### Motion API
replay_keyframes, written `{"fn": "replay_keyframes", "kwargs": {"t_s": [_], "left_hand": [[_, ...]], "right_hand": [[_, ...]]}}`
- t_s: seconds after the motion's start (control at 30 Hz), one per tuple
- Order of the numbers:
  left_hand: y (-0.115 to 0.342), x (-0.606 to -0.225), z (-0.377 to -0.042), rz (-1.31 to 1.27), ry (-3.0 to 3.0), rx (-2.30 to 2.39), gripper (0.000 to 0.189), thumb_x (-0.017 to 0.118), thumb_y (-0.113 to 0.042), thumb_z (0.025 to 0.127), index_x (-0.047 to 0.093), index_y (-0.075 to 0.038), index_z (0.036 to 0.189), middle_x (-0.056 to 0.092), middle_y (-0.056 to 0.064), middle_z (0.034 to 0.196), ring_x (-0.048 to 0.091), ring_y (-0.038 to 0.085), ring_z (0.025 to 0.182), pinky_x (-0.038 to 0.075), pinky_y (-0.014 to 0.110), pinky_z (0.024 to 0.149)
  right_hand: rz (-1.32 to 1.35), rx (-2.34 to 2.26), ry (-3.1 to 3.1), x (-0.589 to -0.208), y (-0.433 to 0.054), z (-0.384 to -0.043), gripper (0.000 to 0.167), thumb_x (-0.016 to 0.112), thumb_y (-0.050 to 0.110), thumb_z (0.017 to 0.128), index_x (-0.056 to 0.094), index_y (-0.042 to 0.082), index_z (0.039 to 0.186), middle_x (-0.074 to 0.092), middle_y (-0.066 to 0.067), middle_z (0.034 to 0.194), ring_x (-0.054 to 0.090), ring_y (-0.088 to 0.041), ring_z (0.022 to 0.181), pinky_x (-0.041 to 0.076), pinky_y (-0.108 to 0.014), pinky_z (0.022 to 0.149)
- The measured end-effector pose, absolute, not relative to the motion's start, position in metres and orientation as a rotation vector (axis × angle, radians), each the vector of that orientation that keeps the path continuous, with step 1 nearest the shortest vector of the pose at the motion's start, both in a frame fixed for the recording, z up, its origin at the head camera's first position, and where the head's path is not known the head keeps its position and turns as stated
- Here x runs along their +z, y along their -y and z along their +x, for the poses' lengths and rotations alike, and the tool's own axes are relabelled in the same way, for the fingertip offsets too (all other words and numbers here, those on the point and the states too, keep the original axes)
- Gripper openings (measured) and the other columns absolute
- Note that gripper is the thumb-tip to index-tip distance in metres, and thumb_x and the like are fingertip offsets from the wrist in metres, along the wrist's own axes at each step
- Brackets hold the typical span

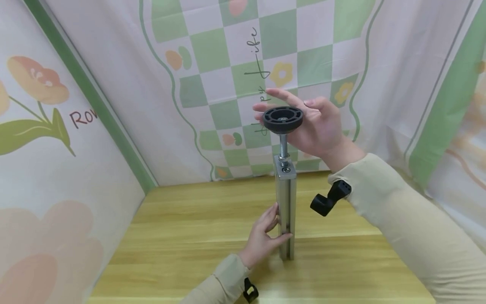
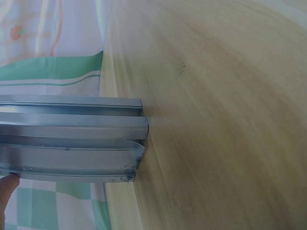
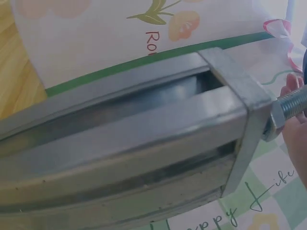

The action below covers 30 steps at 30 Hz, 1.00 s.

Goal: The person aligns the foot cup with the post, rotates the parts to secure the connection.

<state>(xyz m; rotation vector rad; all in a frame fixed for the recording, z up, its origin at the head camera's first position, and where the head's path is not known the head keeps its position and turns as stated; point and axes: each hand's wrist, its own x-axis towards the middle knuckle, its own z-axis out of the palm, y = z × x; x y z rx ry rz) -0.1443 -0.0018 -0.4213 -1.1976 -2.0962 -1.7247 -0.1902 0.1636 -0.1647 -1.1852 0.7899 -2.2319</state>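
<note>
An aluminium profile [image 1: 282, 202] stands upright on the table, its lower end on the wood in the left wrist view. My left hand [image 1: 262, 238] grips its lower half, the thumb across the near side. An end plate [image 1: 284, 169] with a screw caps the top. From it rises a threaded rod [image 1: 283, 145] with a nut [image 3: 275, 120], carrying a round black levelling foot [image 1: 282, 122]. My right hand [image 1: 319, 126] is just behind and right of the foot, fingers extended. Whether it touches the foot I cannot tell.
The wooden table [image 1: 182, 228] lies under the profile. A checked green and white curtain [image 1: 212, 88] hangs behind, with a flowered panel [image 1: 41, 177] at the left. Black wrist mounts [image 1: 330, 198] are on both sleeves.
</note>
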Motion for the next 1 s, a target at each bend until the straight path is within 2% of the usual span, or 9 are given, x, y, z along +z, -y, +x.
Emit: {"fn": "replay_keyframes", "kwargs": {"t_s": [0.1, 0.27, 0.6, 0.87, 1.0], "left_hand": [[0.002, -0.422, -0.144, -1.186, 2.106, -1.738, 0.092, 0.073, 0.008, 0.075, 0.021, -0.013, 0.149, 0.034, 0.025, 0.145, 0.047, 0.035, 0.126, 0.044, 0.031, 0.104], [0.001, -0.422, -0.145, -1.215, 2.066, -1.727, 0.09, 0.072, 0.007, 0.076, 0.021, -0.011, 0.149, 0.035, 0.026, 0.144, 0.048, 0.039, 0.124, 0.045, 0.034, 0.103], [0.002, -0.422, -0.146, -1.238, 2.046, -1.706, 0.093, 0.072, 0.007, 0.076, 0.019, -0.012, 0.15, 0.035, 0.027, 0.144, 0.049, 0.038, 0.123, 0.045, 0.034, 0.103], [0.001, -0.424, -0.146, -1.252, 2.03, -1.68, 0.092, 0.072, 0.005, 0.077, 0.019, -0.01, 0.15, 0.037, 0.026, 0.142, 0.052, 0.035, 0.12, 0.046, 0.033, 0.103], [0.001, -0.423, -0.144, -1.235, 2.055, -1.693, 0.095, 0.072, 0.007, 0.076, 0.018, -0.016, 0.15, 0.038, 0.026, 0.142, 0.053, 0.037, 0.118, 0.046, 0.034, 0.102]], "right_hand": [[-1.152, -2.197, -0.625, -0.165, -0.164, -0.192, 0.061, 0.039, 0.009, 0.079, 0.033, 0.0, 0.139, 0.045, -0.029, 0.134, 0.043, -0.04, 0.126, 0.031, -0.035, 0.114], [-1.121, -2.164, -0.563, -0.168, -0.165, -0.194, 0.064, 0.041, 0.006, 0.076, 0.035, -0.002, 0.139, 0.043, -0.03, 0.135, 0.042, -0.041, 0.127, 0.032, -0.036, 0.115], [-1.163, -2.217, -0.779, -0.171, -0.163, -0.191, 0.061, 0.047, 0.008, 0.075, 0.041, 0.004, 0.136, 0.048, -0.023, 0.13, 0.048, -0.034, 0.121, 0.036, -0.032, 0.111], [-1.17, -2.208, -0.677, -0.174, -0.163, -0.194, 0.06, 0.046, 0.006, 0.077, 0.04, 0.002, 0.137, 0.048, -0.023, 0.126, 0.05, -0.034, 0.118, 0.039, -0.032, 0.111], [-1.16, -2.22, -0.657, -0.175, -0.162, -0.193, 0.06, 0.047, 0.006, 0.077, 0.041, 0.002, 0.136, 0.049, -0.023, 0.125, 0.051, -0.034, 0.117, 0.04, -0.032, 0.11]]}}
